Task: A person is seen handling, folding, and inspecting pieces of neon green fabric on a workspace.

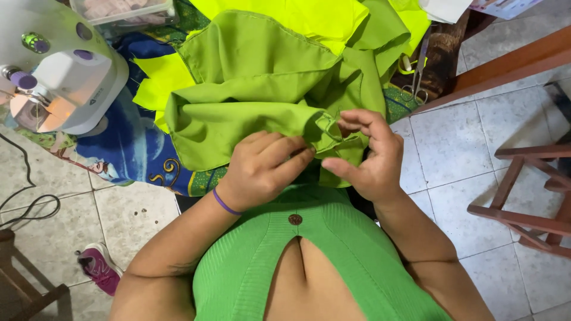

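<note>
A lime green fabric piece (pixel 256 77) lies bunched on the table in front of me, over brighter yellow-green cloth (pixel 297 15). My left hand (pixel 262 169), with a purple band on its wrist, pinches the gathered near edge of the green fabric. My right hand (pixel 369 157) grips the same bunched edge from the right, fingers curled over the folds. Both hands meet at the crumpled hem (pixel 327 134) close to my body.
A small white sewing machine (pixel 65 71) stands at the left on a blue patterned cloth (pixel 128 151). Scissors (pixel 418 74) lie at the table's right edge. A wooden stool (pixel 529 196) stands on the tiled floor at right; a black cord (pixel 30 202) trails at left.
</note>
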